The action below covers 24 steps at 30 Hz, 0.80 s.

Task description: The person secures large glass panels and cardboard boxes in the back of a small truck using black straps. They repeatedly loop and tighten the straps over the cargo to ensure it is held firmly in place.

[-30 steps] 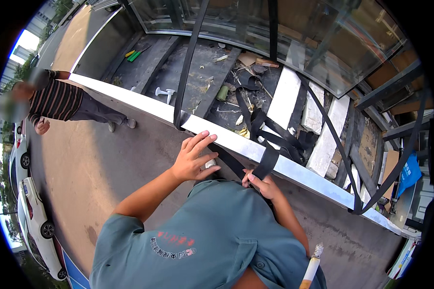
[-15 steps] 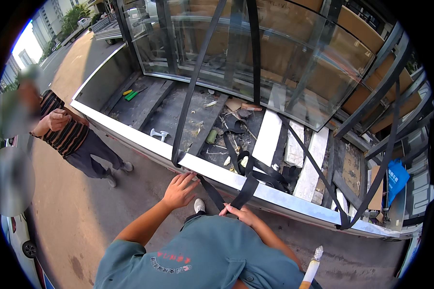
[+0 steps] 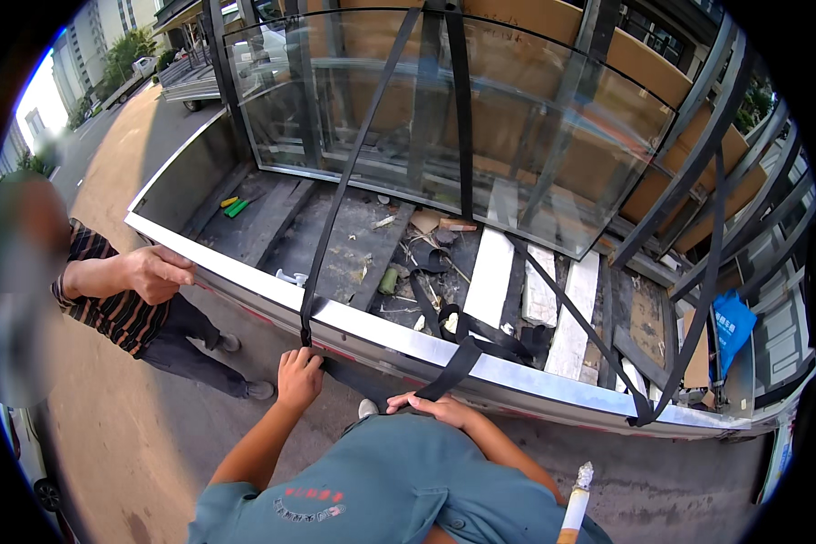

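Observation:
A black webbing strap (image 3: pixel 459 365) comes over the white side rail (image 3: pixel 372 329) of a truck bed and bends back between my hands. Just outside the rail, my left hand (image 3: pixel 300 379) is closed around this strap, below where another black strap (image 3: pixel 334 216) comes down from the glass. My right hand (image 3: pixel 440 411), close to my body, grips the strap at its bend with the fingers pointing left. Large glass panes (image 3: pixel 372 118) stand upright on the bed, with black straps running across them. A lit cigarette (image 3: pixel 574 512) juts up at the lower right.
Another person in a striped shirt (image 3: pixel 109 313) stands at the left, one hand (image 3: pixel 159 274) near the rail. On the bed lie green-handled tools (image 3: pixel 237 208), white blocks (image 3: pixel 491 272), debris and loose strap. A blue bag (image 3: pixel 733 328) sits at the right end.
My left hand has moved left and down and its fingers have closed on the strap. My right hand has shifted slightly left. The other person has come closer, hand reaching toward the rail.

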Each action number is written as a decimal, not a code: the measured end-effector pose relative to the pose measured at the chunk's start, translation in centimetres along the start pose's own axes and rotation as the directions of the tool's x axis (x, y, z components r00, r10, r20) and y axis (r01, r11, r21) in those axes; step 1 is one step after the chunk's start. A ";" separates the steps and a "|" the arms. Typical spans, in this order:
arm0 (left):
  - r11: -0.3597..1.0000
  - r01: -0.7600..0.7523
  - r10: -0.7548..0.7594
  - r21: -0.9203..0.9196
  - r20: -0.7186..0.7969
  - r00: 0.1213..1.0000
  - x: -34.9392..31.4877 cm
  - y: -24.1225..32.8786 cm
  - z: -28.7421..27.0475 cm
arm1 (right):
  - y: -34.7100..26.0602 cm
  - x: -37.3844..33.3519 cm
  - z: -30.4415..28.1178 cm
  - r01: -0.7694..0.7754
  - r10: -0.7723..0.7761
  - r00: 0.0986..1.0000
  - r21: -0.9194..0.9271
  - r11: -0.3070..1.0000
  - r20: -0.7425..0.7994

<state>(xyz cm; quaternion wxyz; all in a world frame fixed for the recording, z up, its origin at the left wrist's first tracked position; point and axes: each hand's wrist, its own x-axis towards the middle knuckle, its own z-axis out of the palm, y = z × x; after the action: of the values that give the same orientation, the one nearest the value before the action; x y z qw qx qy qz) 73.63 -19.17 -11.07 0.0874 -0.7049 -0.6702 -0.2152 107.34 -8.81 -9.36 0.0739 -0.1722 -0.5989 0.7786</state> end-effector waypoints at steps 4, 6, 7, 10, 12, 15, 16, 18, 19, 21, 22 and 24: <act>0.974 0.173 -0.197 -0.143 -0.174 0.965 -0.5 0.2 -2.7 | -0.5 -1.3 -0.2 0.287 -0.290 0.957 0.145 0.947 -0.005; 0.945 0.191 -0.272 -0.267 -0.316 0.909 0.6 0.7 -4.4 | -1.7 -2.5 0.2 0.441 -0.439 0.896 0.260 0.859 -0.069; 0.937 0.175 -0.280 -0.301 -0.353 0.893 1.3 0.8 -5.1 | -2.3 -3.2 0.4 0.509 -0.489 0.860 0.284 0.812 -0.144; 0.864 0.113 -0.356 -0.490 -0.437 0.826 4.6 1.8 -6.9 | -4.6 -5.7 0.3 0.679 -0.639 0.732 0.324 0.659 -0.235; 0.863 -0.007 -0.276 -0.505 -0.483 0.831 7.6 2.2 -7.7 | -6.4 -7.6 0.5 0.736 -0.649 0.676 0.353 0.577 -0.349; 0.759 -0.001 -0.379 -0.651 -0.444 0.812 11.7 2.2 -6.9 | -8.0 -10.6 -0.2 0.776 -0.612 0.608 0.216 0.593 -0.505; 0.781 -0.011 -0.346 -0.625 -0.448 0.824 13.0 1.0 -6.3 | -8.6 -11.9 -0.2 0.716 -0.542 0.644 0.174 0.676 -0.540; 0.618 -0.018 -0.405 -0.786 -0.337 0.850 15.6 -1.0 -5.1 | -8.7 -14.1 0.0 0.581 -0.452 0.625 -0.008 0.814 -0.637; 0.506 0.044 -0.474 -0.861 -0.235 0.849 17.1 -0.9 -4.7 | -7.3 -15.0 0.2 0.577 -0.439 0.580 -0.034 0.816 -0.687; 0.494 0.133 -0.413 -0.860 -0.097 0.906 19.0 0.3 -3.9 | -5.8 -17.4 0.2 0.438 -0.381 0.531 -0.140 0.888 -0.757; 0.550 0.120 -0.324 -0.827 -0.079 0.943 19.9 2.3 -3.7 | -4.4 -18.9 0.3 0.389 -0.404 0.443 -0.234 0.891 -0.800; 0.627 0.044 -0.161 -0.778 -0.074 0.984 20.4 5.9 -3.1 | -2.5 -22.2 0.2 0.258 -0.431 0.319 -0.360 0.896 -0.844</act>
<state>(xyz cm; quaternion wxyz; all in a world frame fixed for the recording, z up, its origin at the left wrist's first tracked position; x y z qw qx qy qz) 78.99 -2.45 1.26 -0.1894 -0.6184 -0.5450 -0.5336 127.68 -15.48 -2.87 0.5373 -0.4404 -0.5424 0.4724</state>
